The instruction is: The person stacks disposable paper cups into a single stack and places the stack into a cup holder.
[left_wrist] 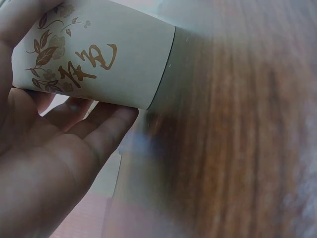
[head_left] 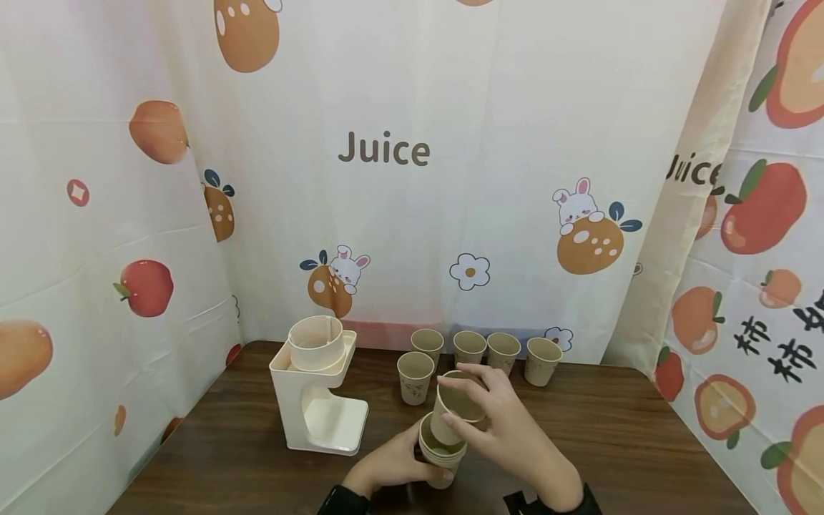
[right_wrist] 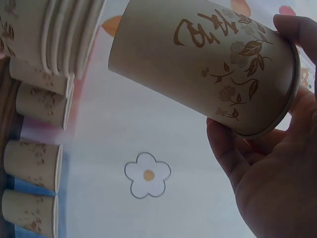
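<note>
A stack of paper cups (head_left: 443,465) stands on the near part of the table, several rims showing in the right wrist view. My left hand (head_left: 398,461) grips the stack from its left side; the left wrist view shows brown leaf print on the outer cup (left_wrist: 99,54). Just above the stack, my right hand (head_left: 511,433) holds a single paper cup (right_wrist: 198,69) near its rim, between thumb and fingers. This cup is tilted and apart from the stack in the right wrist view. Fingers partly cover its opening in the head view.
Behind the hands stand several separate paper cups, among them a nearer one (head_left: 415,379) and one at the far right (head_left: 543,363). To the left is a white stand (head_left: 290,408) with a round holder (head_left: 315,354) on top. Printed curtain (head_left: 515,143) borders the brown table (head_left: 618,443).
</note>
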The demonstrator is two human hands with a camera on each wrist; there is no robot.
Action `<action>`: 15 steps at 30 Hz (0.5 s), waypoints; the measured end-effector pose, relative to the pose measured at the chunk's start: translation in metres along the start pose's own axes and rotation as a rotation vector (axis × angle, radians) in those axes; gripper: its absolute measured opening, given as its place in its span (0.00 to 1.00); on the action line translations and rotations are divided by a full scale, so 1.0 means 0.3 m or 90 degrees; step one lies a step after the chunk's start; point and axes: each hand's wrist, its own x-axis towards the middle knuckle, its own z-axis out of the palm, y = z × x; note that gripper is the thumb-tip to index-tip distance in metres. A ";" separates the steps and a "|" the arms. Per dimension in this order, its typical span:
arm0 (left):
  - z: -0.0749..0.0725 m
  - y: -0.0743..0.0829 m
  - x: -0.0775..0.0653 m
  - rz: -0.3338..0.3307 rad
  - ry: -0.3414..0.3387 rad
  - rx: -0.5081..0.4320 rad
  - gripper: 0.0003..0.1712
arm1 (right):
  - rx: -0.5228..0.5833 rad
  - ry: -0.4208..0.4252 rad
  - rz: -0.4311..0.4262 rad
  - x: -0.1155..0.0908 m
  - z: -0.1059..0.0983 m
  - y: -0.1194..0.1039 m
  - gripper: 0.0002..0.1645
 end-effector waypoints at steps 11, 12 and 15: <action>0.001 -0.005 0.002 0.012 -0.013 -0.015 0.45 | 0.025 -0.044 0.001 -0.006 0.040 -0.008 0.25; 0.000 -0.005 0.002 0.013 -0.014 -0.020 0.44 | 0.026 -0.047 0.000 -0.006 0.043 -0.008 0.25; -0.001 -0.005 0.002 0.016 -0.016 -0.028 0.43 | 0.029 -0.056 0.000 -0.007 0.052 -0.006 0.25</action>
